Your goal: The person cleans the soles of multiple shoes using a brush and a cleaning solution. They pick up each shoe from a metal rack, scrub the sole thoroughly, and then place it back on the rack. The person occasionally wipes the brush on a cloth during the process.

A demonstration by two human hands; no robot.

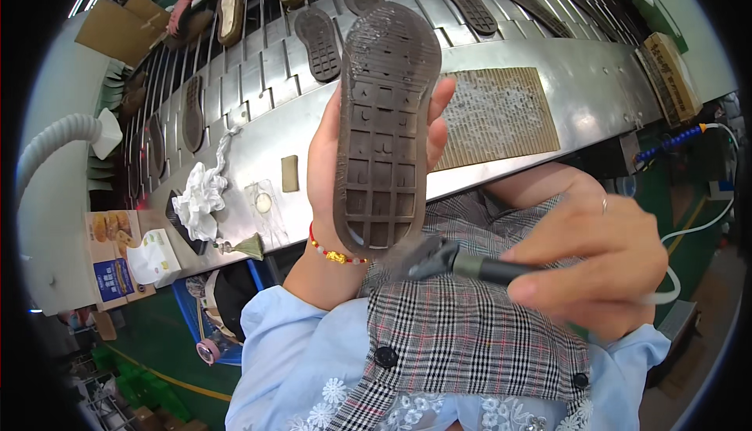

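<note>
A dark brown shoe sole [382,129] stands nearly upright before me, its gridded inner side facing me and its top end looking wet and glossy. My left hand [323,169] supports it from behind, with fingers curled around its right edge. Between the fingers of my right hand [599,259] is the dark handle of a brush [489,268], from which a white hose leads away on the right. The blurred bristles are at the lower end of the sole; whether they touch it I cannot tell.
Beyond the metal bench [313,220], several soles and shoes lie on a slatted conveyor [262,67]. A ribbed cardboard sheet [497,118], crumpled white tissue [204,200], a small tan block [290,173] and a small brush [249,246] lie on the bench. Another person's gloved hand [180,14] is far left.
</note>
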